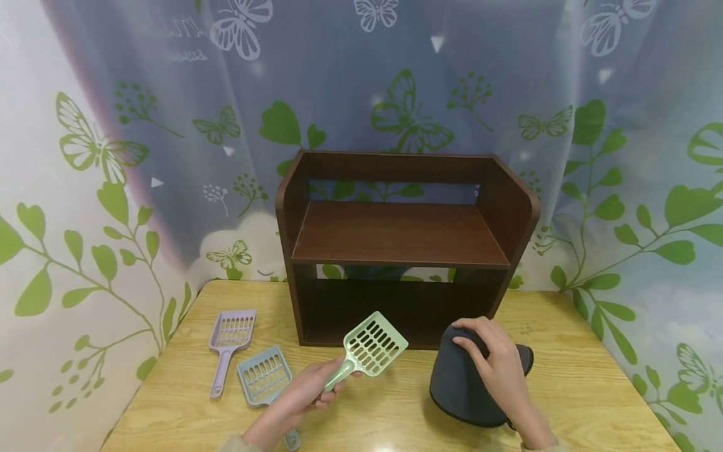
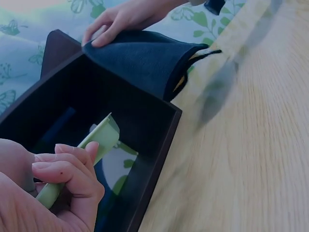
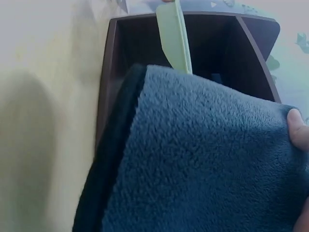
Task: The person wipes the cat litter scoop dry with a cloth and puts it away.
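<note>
My left hand (image 1: 307, 390) grips the handle of a pale green litter scoop (image 1: 375, 344), its slotted head raised in front of the shelf. In the left wrist view the fingers curl round the scoop handle (image 2: 50, 193). At the right, my right hand (image 1: 497, 358) pinches the top of a dark blue fuzzy cloth piece (image 1: 460, 383) with black edging, which hangs in a cone-like shape with a thin cord at its lower edge. Its soft nap (image 3: 203, 154) fills much of the right wrist view. Beside my left arm lies a blue-grey litter scoop (image 1: 264, 376), partly hidden by that arm.
A dark brown two-tier shelf (image 1: 401, 235) stands at the back middle of the wooden table (image 1: 587, 376). A purple litter scoop (image 1: 224, 351) lies at the left. Behind hangs a butterfly-and-leaf patterned curtain (image 1: 339, 75).
</note>
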